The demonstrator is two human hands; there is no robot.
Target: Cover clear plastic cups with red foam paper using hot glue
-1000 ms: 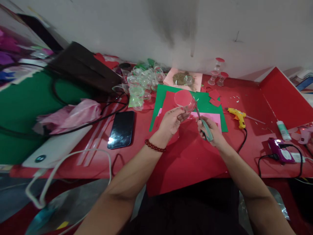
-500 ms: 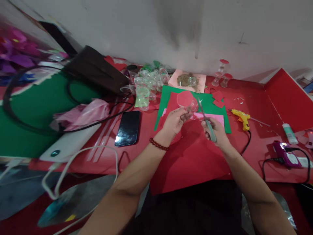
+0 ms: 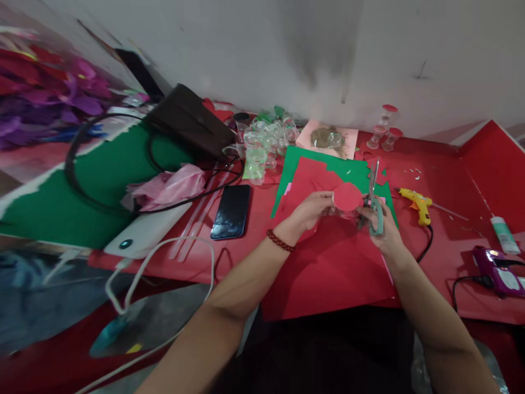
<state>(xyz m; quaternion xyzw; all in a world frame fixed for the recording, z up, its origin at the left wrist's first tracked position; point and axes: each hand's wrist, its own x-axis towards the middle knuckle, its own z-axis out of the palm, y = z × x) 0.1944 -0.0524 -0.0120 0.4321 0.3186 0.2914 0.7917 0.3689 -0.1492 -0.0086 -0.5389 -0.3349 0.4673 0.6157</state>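
Note:
My left hand [image 3: 315, 210] is closed on the left side of a small clear plastic cup [image 3: 348, 214]. A round red paper disc [image 3: 347, 196] covers the cup's top. In my right hand [image 3: 388, 235] are scissors [image 3: 376, 216] with green handles, their blades pointing up and away from me. The fingertips of that hand also reach the cup's right side; whether they grip it I cannot tell. Under both hands lie red paper sheets [image 3: 328, 268] and a green sheet [image 3: 293, 158].
Many clear plastic cups [image 3: 266, 137] are heaped at the back. Stacked cups with red tops [image 3: 388, 134] stand by the wall. To the right are a yellow glue gun [image 3: 418, 203], a white tube [image 3: 504, 235] and a purple device [image 3: 498, 271]. A phone [image 3: 232, 212] lies left.
The cup and disc have moved right and towards me, turning so the disc faces up. The scissors have tilted upright in my right hand, which has come close to the cup. The view has shifted left.

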